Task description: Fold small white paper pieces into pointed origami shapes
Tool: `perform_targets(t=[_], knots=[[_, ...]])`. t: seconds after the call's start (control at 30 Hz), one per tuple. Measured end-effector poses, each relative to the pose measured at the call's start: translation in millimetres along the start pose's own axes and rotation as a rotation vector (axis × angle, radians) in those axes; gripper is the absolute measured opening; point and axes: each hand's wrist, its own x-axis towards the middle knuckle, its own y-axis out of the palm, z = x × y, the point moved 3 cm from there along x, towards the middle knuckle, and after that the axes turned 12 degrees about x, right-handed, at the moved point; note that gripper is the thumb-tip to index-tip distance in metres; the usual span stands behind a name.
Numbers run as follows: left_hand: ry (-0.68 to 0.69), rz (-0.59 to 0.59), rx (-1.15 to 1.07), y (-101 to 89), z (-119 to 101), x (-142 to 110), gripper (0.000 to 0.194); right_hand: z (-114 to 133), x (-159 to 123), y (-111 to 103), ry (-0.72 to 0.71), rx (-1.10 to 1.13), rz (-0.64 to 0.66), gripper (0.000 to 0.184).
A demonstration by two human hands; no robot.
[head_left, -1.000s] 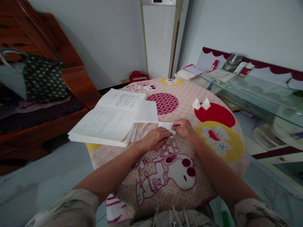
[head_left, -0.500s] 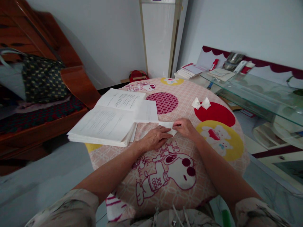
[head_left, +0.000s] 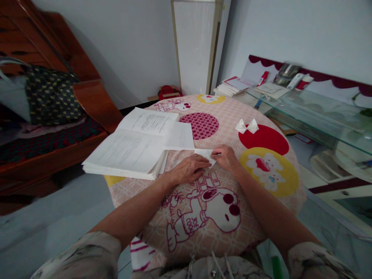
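A small piece of white folded paper (head_left: 203, 152) lies on the round table, between my two hands. My left hand (head_left: 190, 169) rests over its near left part, fingers stretched out and pressing it against the cloth. At its right side my right hand (head_left: 225, 157) pinches the edge between thumb and fingers. The fingers cover much of the paper, so its folds are hard to make out. Two white folded paper shapes (head_left: 247, 126) stand side by side farther back on the right.
An open stack of printed pages (head_left: 128, 149) covers the table's left part, with a loose sheet (head_left: 178, 136) on its right side. A patterned cloth (head_left: 186, 209) covers the table. Right of it stands a glass shelf (head_left: 308, 112) with small items; a wooden bench (head_left: 90, 97) stands left.
Both hands stay almost in the same place on the paper. The right fingers have shifted very slightly along its edge.
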Motion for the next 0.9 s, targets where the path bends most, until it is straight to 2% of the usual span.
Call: perform_targets(t=[0.23,0.67,0.9], knots=[[-0.006,-0.002,0.005,0.9,0.2,0.5,0.038,0.0,-0.8,0.6,0.011,-0.014,-0.012,0.013],[0.037,0.086,0.124,-1.8,-7.3,4.1,0.031,2.8,-0.9,1.7,0.037,-0.022,-0.016,0.014],[0.034,0.089,0.115,-2.4,-5.8,2.8,0.033,6.5,-0.8,-0.3,0.034,-0.018,0.003,0.013]])
